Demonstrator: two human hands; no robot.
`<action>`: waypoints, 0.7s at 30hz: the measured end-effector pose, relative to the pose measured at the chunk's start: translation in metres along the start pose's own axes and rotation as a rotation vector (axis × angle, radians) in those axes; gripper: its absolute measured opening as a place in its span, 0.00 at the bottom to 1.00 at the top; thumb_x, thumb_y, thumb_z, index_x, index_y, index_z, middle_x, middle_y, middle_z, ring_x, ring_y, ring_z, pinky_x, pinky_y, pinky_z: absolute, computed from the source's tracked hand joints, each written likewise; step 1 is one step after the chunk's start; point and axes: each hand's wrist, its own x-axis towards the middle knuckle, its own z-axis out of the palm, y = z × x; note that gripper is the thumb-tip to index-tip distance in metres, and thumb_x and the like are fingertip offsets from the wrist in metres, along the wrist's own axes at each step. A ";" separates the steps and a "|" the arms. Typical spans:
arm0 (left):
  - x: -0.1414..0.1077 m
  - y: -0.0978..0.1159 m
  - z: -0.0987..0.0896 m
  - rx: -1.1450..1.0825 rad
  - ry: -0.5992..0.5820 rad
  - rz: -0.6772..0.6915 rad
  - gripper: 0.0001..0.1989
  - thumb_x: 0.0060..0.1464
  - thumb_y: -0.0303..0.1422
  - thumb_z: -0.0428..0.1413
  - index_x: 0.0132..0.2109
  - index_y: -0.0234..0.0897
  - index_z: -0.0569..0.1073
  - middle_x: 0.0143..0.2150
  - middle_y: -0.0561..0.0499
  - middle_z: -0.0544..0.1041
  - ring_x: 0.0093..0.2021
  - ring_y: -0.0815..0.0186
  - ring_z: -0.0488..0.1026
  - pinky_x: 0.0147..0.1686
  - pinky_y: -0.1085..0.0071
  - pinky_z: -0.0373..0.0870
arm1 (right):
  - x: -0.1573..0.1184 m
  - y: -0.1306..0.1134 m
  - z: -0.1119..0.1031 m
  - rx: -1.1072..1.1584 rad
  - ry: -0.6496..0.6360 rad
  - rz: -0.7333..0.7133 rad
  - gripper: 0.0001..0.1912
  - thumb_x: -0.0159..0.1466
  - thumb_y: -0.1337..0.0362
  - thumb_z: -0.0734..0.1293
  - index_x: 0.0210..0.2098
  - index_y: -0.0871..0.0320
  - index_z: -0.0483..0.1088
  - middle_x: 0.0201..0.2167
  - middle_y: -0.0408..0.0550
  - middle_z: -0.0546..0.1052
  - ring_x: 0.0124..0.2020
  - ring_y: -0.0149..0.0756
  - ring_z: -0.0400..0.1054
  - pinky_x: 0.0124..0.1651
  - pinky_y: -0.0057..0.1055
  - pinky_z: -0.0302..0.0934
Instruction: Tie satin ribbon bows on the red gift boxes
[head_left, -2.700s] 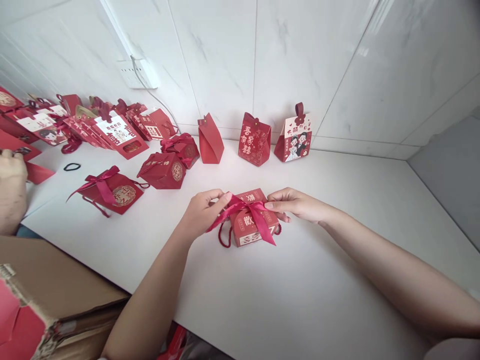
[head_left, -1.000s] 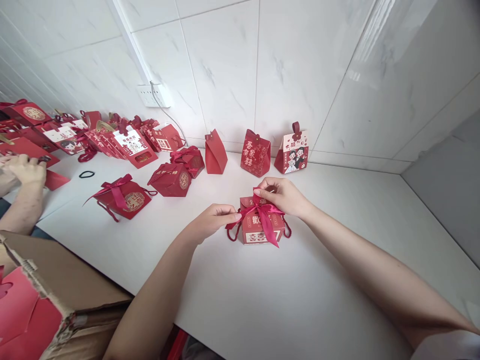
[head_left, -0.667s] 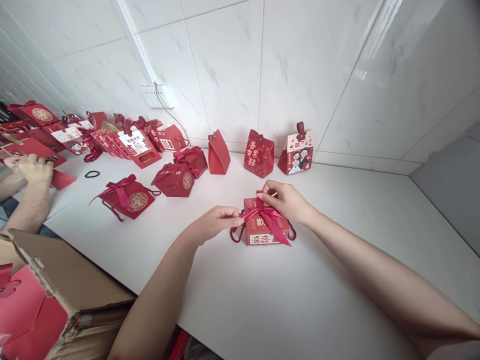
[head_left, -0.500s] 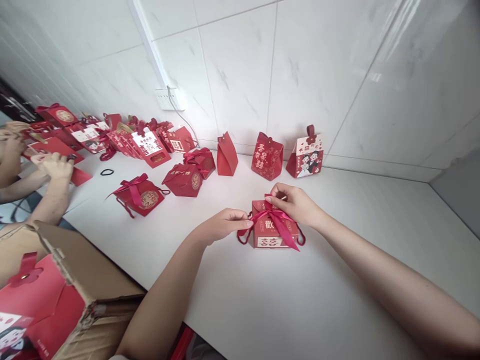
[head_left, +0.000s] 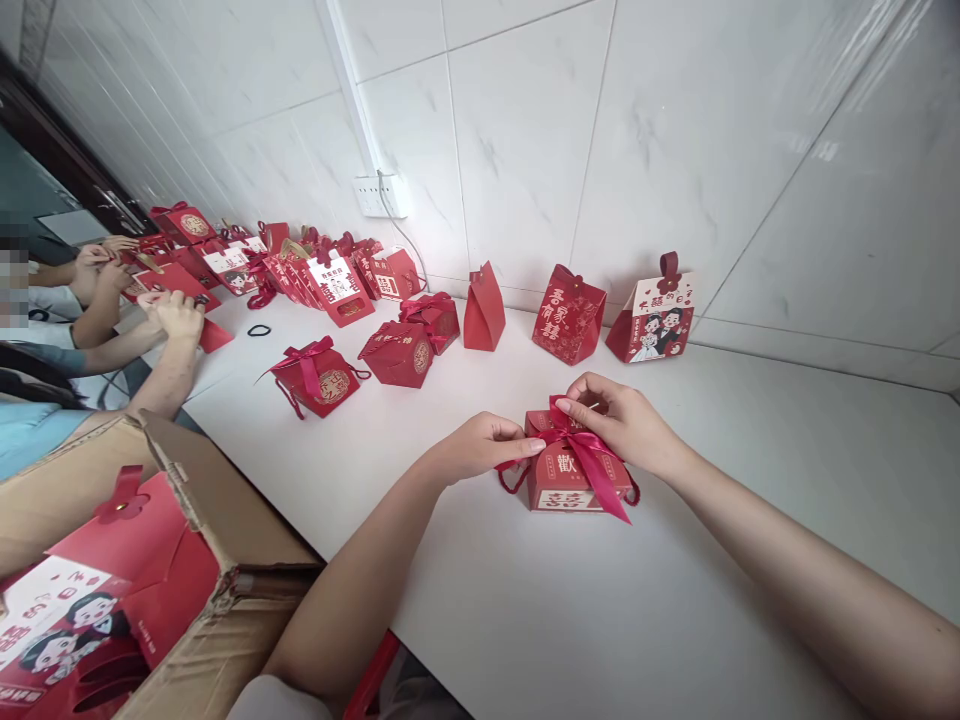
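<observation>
A small red gift box point(head_left: 576, 480) with gold and white characters sits on the white table in front of me. A shiny magenta ribbon point(head_left: 600, 474) is tied across its top, with one tail hanging over the front. Dark red cord loops stick out at its sides. At the box's left side, my left hand point(head_left: 484, 448) pinches the ribbon between thumb and index finger. My right hand point(head_left: 619, 420) is closed on the ribbon at the top rear of the box.
Behind stand a plain red box point(head_left: 484, 308), a patterned box point(head_left: 570, 315) and a couple-print box point(head_left: 654, 320). Ribboned boxes point(head_left: 319, 378) lie left, beyond them a black band point(head_left: 259, 330). A cardboard carton point(head_left: 232, 500) is lower left. Other people's hands point(head_left: 180, 318) work far left.
The view has shifted left, so the table's things appear farther right. Both hands remain on the ribbon, with little change in their hold.
</observation>
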 end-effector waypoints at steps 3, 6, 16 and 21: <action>0.000 0.000 -0.001 -0.039 -0.018 0.011 0.22 0.53 0.50 0.58 0.26 0.34 0.68 0.23 0.55 0.63 0.24 0.72 0.60 0.27 0.73 0.58 | 0.000 0.002 0.001 -0.018 0.033 0.019 0.19 0.66 0.44 0.61 0.36 0.54 0.66 0.29 0.42 0.74 0.29 0.34 0.65 0.35 0.31 0.60; 0.000 0.000 -0.002 -0.045 -0.028 0.024 0.21 0.54 0.48 0.57 0.26 0.34 0.68 0.24 0.55 0.62 0.24 0.72 0.59 0.26 0.73 0.57 | 0.003 0.002 -0.005 0.008 0.052 0.068 0.21 0.68 0.43 0.57 0.39 0.54 0.66 0.30 0.44 0.74 0.31 0.36 0.67 0.37 0.33 0.61; 0.004 0.007 -0.003 0.041 -0.026 0.011 0.22 0.57 0.48 0.54 0.26 0.35 0.62 0.25 0.56 0.59 0.26 0.71 0.57 0.27 0.73 0.53 | -0.010 -0.027 -0.070 0.138 -0.164 0.108 0.20 0.66 0.45 0.62 0.38 0.57 0.68 0.35 0.48 0.73 0.37 0.36 0.68 0.44 0.34 0.64; 0.003 0.011 0.000 0.032 -0.045 0.008 0.20 0.58 0.47 0.54 0.28 0.35 0.65 0.27 0.53 0.65 0.29 0.68 0.65 0.31 0.72 0.61 | -0.028 -0.023 -0.071 0.042 -0.231 0.137 0.19 0.65 0.45 0.63 0.42 0.55 0.67 0.41 0.48 0.73 0.42 0.38 0.66 0.44 0.35 0.62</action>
